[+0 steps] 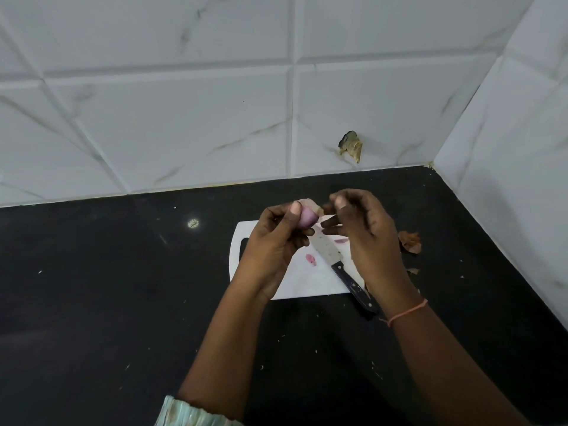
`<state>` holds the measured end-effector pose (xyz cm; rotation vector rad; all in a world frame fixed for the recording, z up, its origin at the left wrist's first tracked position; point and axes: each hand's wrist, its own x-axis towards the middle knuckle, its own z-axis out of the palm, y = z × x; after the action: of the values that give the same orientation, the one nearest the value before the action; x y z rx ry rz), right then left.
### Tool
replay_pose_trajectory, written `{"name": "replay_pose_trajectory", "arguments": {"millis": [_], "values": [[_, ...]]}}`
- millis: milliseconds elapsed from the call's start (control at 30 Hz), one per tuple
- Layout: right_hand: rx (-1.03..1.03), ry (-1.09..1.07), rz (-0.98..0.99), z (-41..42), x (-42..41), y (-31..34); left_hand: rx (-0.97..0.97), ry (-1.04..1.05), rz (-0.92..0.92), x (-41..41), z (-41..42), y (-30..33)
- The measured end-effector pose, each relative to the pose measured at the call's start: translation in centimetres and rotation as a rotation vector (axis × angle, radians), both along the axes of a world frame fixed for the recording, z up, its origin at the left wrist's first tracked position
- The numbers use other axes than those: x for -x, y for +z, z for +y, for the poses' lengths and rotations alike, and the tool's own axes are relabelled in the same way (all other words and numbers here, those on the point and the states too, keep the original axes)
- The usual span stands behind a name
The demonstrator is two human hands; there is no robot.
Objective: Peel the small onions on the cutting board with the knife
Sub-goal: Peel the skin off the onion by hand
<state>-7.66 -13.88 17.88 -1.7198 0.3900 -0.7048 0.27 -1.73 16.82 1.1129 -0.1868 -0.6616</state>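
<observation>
Your left hand grips a small, purple, partly peeled onion, thumb across its front, held in the air above the far edge of the white plastic cutting board. Your right hand sits close beside it, thumb and fingers pinching a flap of pale papery skin that is attached to the onion's top. So both hands are together, each clamped on the same onion.

The knife with the speckled steel blade and black riveted handle lies flat on the board, untouched, blade pointing to the far edge, handle overhanging the near right corner onto the black stone counter. Two small purple peel scraps lie on the board either side of the blade. A pile of dry brown skins sits on the counter just off the board's right edge. The board is near the counter's far right corner, by the white marbled wall tiles.
</observation>
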Motion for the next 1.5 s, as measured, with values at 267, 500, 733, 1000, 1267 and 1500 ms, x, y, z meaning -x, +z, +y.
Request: {"name": "replay_pose_trajectory", "arguments": {"millis": [267, 500, 733, 1000, 1267, 1500], "values": [[0.308, -0.119, -0.04, 0.3, -0.3, -0.9, -0.007, 0.032, -0.081, 0.4, -0.4, 0.0], [0.176, -0.112, 0.024, 0.2, -0.2, -0.5, -0.007, 0.036, 0.009, 0.2, -0.5, -0.3], [-0.408, -0.11, -0.013, -0.3, 0.0, 1.0, 0.044, 0.028, 0.11, 0.1, -0.6, -0.2], [-0.947, -0.277, -0.146, -3.8, 0.2, -0.9, 0.049, 0.016, 0.158, 0.1, -0.6, -0.5], [-0.164, -0.021, 0.119, -0.5, 1.0, -0.3, 0.078, 0.007, 0.166, 0.2, -1.0, -0.7], [0.27, -0.143, 0.045, 0.4, -0.1, -1.0, 0.133, -0.002, 0.247, 0.2, -0.9, -0.1]]}}
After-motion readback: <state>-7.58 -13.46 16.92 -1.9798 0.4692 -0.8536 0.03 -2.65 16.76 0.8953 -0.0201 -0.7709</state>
